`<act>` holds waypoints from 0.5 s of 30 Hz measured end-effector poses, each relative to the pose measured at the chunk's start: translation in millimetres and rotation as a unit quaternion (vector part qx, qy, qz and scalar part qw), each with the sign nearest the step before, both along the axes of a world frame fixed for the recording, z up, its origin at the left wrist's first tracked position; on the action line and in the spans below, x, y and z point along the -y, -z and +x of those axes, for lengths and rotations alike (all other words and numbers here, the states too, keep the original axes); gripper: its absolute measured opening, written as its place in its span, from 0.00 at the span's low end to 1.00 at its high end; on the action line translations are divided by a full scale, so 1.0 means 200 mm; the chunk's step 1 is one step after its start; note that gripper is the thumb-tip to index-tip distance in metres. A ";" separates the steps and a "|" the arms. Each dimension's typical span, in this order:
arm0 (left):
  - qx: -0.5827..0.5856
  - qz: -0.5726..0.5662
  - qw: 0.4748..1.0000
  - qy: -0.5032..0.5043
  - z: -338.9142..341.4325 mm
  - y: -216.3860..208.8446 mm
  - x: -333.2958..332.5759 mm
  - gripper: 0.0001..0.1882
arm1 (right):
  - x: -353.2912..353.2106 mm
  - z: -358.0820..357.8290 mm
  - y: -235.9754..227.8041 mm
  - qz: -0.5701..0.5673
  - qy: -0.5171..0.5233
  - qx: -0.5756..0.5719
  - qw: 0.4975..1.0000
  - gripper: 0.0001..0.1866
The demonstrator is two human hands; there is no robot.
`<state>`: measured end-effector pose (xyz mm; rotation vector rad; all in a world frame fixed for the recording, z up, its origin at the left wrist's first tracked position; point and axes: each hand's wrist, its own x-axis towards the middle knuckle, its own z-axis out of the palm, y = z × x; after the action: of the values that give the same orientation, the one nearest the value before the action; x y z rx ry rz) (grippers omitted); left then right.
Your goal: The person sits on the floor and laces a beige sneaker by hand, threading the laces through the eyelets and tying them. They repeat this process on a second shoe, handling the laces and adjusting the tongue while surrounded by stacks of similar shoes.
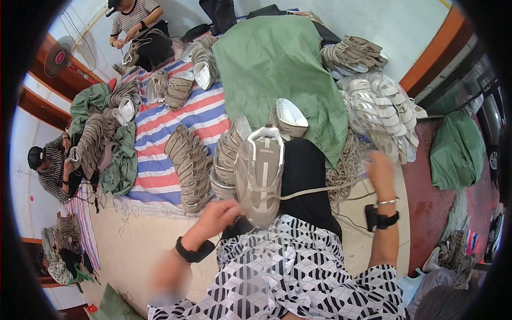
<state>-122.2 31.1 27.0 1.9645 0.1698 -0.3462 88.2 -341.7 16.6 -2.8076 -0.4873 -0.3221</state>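
A beige-grey shoe upper (261, 176) with a white-lined collar lies over my lap, toe end toward me. My left hand (220, 216) is at the toe end, its bent fingers closed against the upper's left edge. Out to the right, my right hand (381, 173) is raised with its fingers closed and somewhat blurred. A flat beige shoelace (320, 189) runs taut from the upper's eyelet area across to that hand; the exact grip on it is partly hidden.
Stacked shoe uppers (189, 165) stand on a striped sheet (157, 144). Ahead lies a green cloth (272, 58); loose laces (346, 154) and whitish uppers (378, 112) are heaped at right. Two people (136, 21) handle similar pieces farther off at left.
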 end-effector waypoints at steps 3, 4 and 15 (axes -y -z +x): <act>0.085 0.080 0.992 0.052 0.11 -0.03 0.19 0.12 | -0.50 -0.18 -0.03 0.486 -0.246 -0.361 0.757 0.14; 0.088 0.102 0.990 0.049 0.14 -0.04 0.23 0.12 | -0.64 -0.25 -0.02 0.478 -0.314 -0.370 0.732 0.16; 0.200 0.130 0.964 -0.113 0.27 0.08 0.14 0.09 | -0.68 -0.15 -0.05 0.324 -0.297 -0.461 0.771 0.12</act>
<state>-68.6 3.6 10.4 2.2018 0.1816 0.2367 57.4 -205.7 26.2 -1.6820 -0.7608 0.8297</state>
